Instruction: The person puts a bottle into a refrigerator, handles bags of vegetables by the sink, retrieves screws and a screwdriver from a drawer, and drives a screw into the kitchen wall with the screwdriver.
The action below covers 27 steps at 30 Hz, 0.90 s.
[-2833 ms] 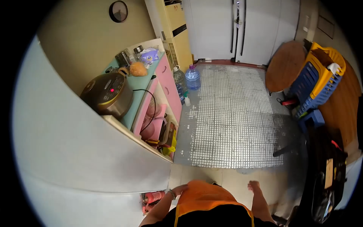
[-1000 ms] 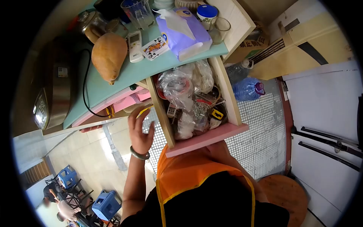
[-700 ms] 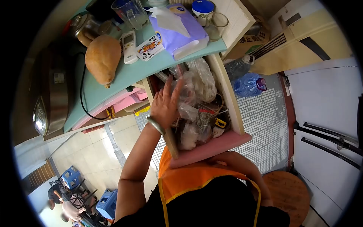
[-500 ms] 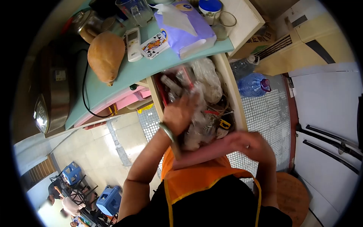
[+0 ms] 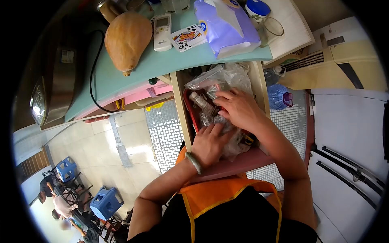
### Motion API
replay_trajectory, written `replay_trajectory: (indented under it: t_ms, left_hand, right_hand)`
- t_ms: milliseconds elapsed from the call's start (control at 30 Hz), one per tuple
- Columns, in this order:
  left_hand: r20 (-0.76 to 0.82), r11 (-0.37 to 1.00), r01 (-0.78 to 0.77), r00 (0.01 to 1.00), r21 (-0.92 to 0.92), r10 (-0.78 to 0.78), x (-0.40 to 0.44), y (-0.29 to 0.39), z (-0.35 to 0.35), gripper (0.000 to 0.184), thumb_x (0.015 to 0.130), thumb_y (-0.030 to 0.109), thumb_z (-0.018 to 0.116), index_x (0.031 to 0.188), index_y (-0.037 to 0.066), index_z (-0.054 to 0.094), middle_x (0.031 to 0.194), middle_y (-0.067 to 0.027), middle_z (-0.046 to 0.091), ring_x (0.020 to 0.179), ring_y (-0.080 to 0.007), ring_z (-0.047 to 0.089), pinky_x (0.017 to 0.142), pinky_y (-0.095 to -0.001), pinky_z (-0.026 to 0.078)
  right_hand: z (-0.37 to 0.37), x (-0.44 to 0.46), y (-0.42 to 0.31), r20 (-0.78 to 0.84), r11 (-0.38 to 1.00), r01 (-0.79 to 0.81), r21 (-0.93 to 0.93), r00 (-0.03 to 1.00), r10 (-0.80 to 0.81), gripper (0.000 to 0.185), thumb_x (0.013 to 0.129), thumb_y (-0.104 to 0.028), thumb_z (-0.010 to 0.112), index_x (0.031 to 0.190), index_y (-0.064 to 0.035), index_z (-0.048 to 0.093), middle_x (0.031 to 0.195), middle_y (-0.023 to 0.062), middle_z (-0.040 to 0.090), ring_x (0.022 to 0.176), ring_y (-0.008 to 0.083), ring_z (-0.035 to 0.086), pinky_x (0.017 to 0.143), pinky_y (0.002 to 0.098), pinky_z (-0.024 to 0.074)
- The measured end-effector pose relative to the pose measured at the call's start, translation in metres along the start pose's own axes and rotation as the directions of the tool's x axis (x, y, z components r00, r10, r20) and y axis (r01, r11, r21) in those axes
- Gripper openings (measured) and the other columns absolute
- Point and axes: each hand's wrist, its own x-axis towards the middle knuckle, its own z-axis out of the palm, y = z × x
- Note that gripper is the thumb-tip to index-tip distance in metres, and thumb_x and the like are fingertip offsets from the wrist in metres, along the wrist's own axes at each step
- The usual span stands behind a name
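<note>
A pulled-out wooden drawer (image 5: 180,117) holds crumpled clear plastic bags (image 5: 239,75), a red tray (image 5: 187,101) and small wrapped items. My left hand (image 5: 208,143), with a pale bangle (image 5: 193,162) at the wrist, has its fingers curled into the clear plastic near the drawer's front. Further in, my right hand (image 5: 239,107) rests over the bags, fingers bent and apart, fingertips touching plastic. Left of those fingertips lies a clear cylindrical packet (image 5: 201,102). A black-and-yellow object (image 5: 247,140) sits at the drawer's front right.
On the green tabletop (image 5: 162,67) are a squash (image 5: 128,40), a white remote control (image 5: 162,32), playing cards (image 5: 188,37), a purple tissue pack (image 5: 229,30) and a glass (image 5: 270,30). A blue water bottle (image 5: 278,97) stands right of the drawer. People sit far left near blue stools (image 5: 106,202).
My right hand has moved from the drawer's front edge into the drawer. My left hand has come back toward the front. The view has shifted, and the plastic bags lie differently.
</note>
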Motion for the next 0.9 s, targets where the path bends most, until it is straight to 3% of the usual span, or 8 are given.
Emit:
replay_trajectory:
  t_ms: [133,333,433,533,667,900]
  left_hand:
    - [-0.003,0.998,-0.033,0.999,-0.052,0.033,-0.008,0.001,0.004,0.039,0.07,0.018,0.059,0.11,0.016,0.062,0.085,-0.0068,0.051,0.08,-0.0235,0.058,0.068,-0.0369,0.048]
    - [-0.042,0.962,-0.273,0.961,-0.012,0.272,-0.02,0.004,0.013,0.039,0.069,0.019,0.061,0.107,0.011,0.062,0.079,-0.004,0.051,0.066,-0.018,0.058,0.054,-0.0295,0.049]
    - [-0.065,0.953,-0.303,0.951,0.006,0.302,-0.024,0.007,0.015,0.024,0.074,0.023,0.059,0.093,0.009,0.06,0.078,-0.0028,0.05,0.064,-0.0162,0.058,0.052,-0.0269,0.049]
    - [-0.026,0.929,-0.337,0.941,-0.155,0.337,-0.031,0.016,0.013,0.038,0.073,0.02,0.06,0.11,0.009,0.06,0.078,-0.0029,0.052,0.059,-0.0147,0.058,0.046,-0.0281,0.048]
    - [0.022,0.888,-0.3,0.945,-0.349,0.327,-0.042,0.022,0.023,0.043,0.081,0.034,0.06,0.116,0.008,0.056,0.08,-0.0048,0.053,0.055,-0.0177,0.059,0.039,-0.0295,0.046]
    - [0.028,0.897,-0.286,0.949,-0.336,0.313,-0.04,0.022,0.027,0.047,0.078,0.038,0.064,0.114,0.008,0.057,0.084,-0.0054,0.055,0.055,-0.0191,0.059,0.041,-0.0303,0.048]
  right_hand:
    - [-0.006,-0.005,-0.003,0.053,0.999,0.018,-0.048,0.998,-0.015,0.025,0.072,-0.016,0.069,0.094,-0.0073,0.064,0.116,0.0025,0.054,0.099,0.026,0.052,0.086,0.0368,0.044]
    - [-0.006,-0.022,-0.01,0.026,0.999,-0.026,0.033,0.999,0.025,0.015,0.07,-0.01,0.068,0.084,-0.0062,0.063,0.114,0.0012,0.054,0.099,0.0249,0.052,0.084,0.0381,0.0456]
    - [-0.004,-0.029,-0.011,0.042,0.998,-0.047,0.043,0.998,0.045,0.015,0.071,-0.009,0.067,0.085,-0.0063,0.063,0.119,0.001,0.053,0.102,0.0257,0.052,0.085,0.0378,0.0462]
    - [-0.009,-0.035,-0.017,0.029,0.999,-0.022,0.04,0.999,0.021,0.015,0.072,-0.01,0.067,0.086,-0.0056,0.063,0.124,0.0019,0.05,0.107,0.0262,0.051,0.087,0.0368,0.0458]
    - [-0.006,-0.042,-0.02,0.042,0.998,-0.024,0.056,0.999,0.022,0.014,0.073,-0.011,0.066,0.086,-0.0045,0.063,0.127,0.0035,0.049,0.11,0.0261,0.05,0.089,0.0366,0.0452]
    - [-0.009,-0.042,-0.025,0.036,0.997,-0.021,0.069,0.999,0.019,0.01,0.072,-0.011,0.064,0.081,-0.0053,0.064,0.124,0.0032,0.051,0.108,0.0255,0.051,0.088,0.0361,0.0454]
